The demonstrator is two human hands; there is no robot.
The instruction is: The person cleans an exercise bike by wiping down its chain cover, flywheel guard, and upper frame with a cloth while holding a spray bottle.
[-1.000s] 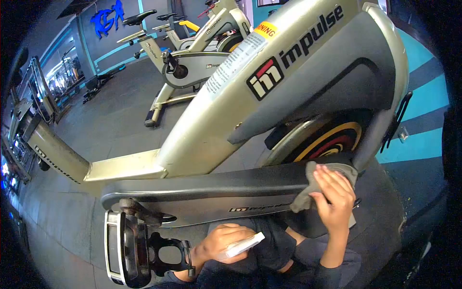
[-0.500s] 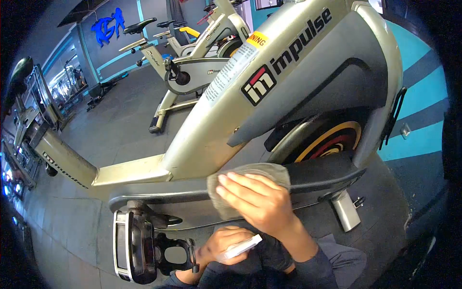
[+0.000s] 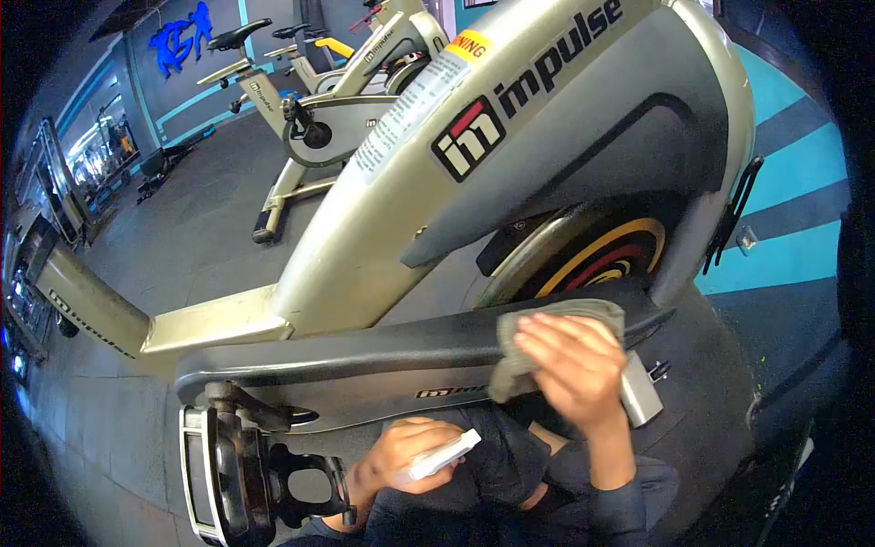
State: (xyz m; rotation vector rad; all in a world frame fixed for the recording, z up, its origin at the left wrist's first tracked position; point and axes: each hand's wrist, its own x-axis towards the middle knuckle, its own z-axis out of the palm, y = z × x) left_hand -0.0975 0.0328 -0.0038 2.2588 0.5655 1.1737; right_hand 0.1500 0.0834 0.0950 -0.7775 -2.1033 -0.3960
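Observation:
My right hand (image 3: 576,369) presses a folded grey-green cloth (image 3: 519,351) onto the black upper edge of the chain guard (image 3: 355,356) on an exercise bike, near its flywheel (image 3: 615,255). The fingers lie together over the cloth, and one corner hangs down the guard's side. Lower and to the left, my left hand (image 3: 415,456) is closed around a small white object (image 3: 444,456) with a flat end. Most of that object is hidden by the fingers, so its kind cannot be made out. A pedal (image 3: 232,474) with its crank sits left of my left hand.
The bike's silver frame (image 3: 337,246) rises across the middle. Its silver rear foot (image 3: 641,392) stands on the dark floor to the right. More exercise bikes (image 3: 319,128) are farther back, and a blue and grey striped wall (image 3: 793,182) is on the right.
My right hand has slid the cloth rightward along the guard, uncovering a logo on its side. My left hand still grips the white object. The view has shifted slightly.

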